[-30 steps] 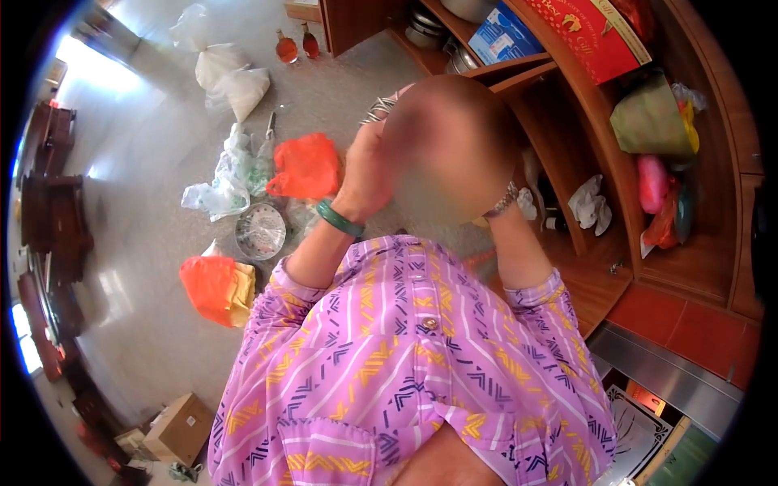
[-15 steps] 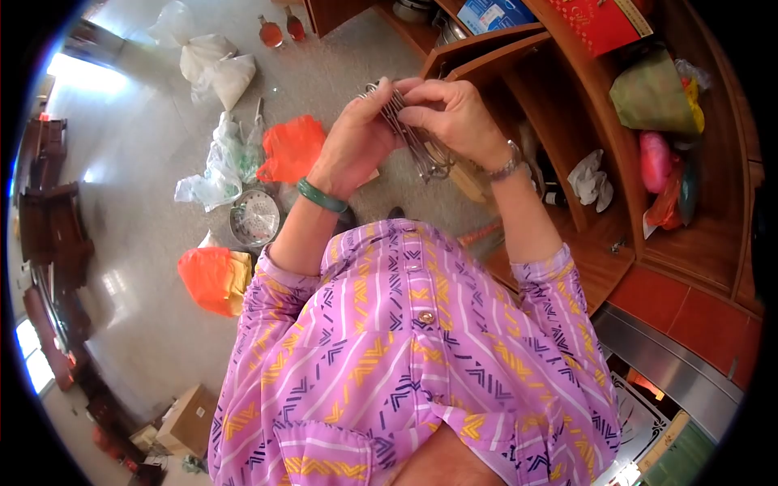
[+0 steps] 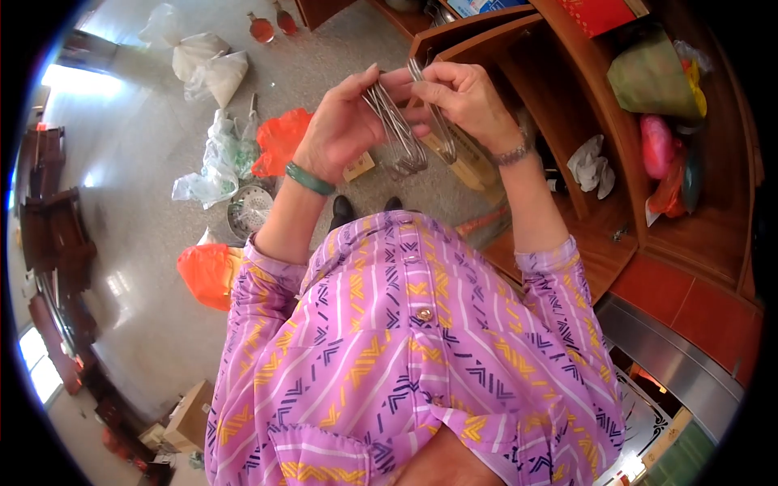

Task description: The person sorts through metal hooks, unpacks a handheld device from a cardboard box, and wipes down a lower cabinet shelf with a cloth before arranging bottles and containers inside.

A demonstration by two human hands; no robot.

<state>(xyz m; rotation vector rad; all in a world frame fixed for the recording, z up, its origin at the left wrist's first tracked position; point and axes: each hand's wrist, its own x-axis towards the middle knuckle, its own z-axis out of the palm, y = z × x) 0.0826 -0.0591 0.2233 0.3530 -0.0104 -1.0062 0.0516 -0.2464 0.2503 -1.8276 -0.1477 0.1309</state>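
Note:
A bunch of thin metal hooks (image 3: 397,134) with curved ends hangs from my left hand (image 3: 344,121), held at the thumb with the palm turned toward them. My right hand (image 3: 468,101) pinches a smaller group of the same hooks (image 3: 442,130) between thumb and fingers, apart from the main bunch and just to its right. Part of my left fingers is hidden behind the hooks. A green bangle (image 3: 309,178) circles my left wrist, and a bracelet-like band (image 3: 510,155) my right.
Open wooden cabinets (image 3: 551,105) stand on the right, with a green bag (image 3: 655,79) and crumpled white plastic (image 3: 592,166) inside. On the floor lie red bags (image 3: 279,142), clear plastic bags (image 3: 217,158), a metal strainer (image 3: 250,209) and two bottles (image 3: 261,30).
My right hand has drawn some hooks away from the bunch to the right. The left fingers have spread behind the remaining hooks, and the view has shifted slightly.

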